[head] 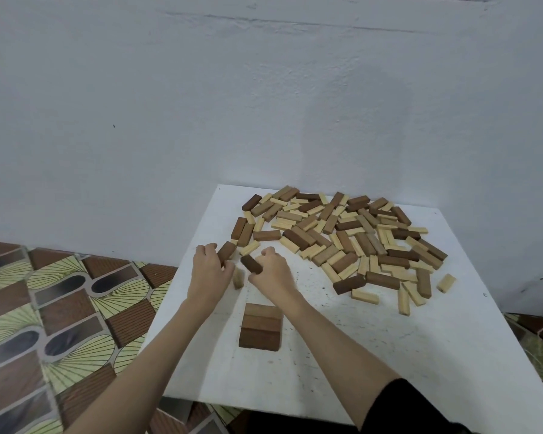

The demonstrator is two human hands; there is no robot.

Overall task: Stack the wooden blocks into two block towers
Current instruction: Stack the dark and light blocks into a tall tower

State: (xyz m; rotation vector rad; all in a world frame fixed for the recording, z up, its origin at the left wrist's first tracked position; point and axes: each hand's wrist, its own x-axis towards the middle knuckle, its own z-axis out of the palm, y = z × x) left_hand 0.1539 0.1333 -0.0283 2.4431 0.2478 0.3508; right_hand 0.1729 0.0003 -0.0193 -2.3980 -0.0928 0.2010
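At the bench's [389, 355] near left edge, the left hand [209, 270] grips one dark block [226, 250], the right hand [271, 272] another [251, 264], and either wrist could knock the low stack [261, 327] or loose pile [342, 236].

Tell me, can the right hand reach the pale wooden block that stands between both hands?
Probably yes: the pale wooden block stands right beside the right hand, nothing between. But that hand already holds a dark brown wooden block.
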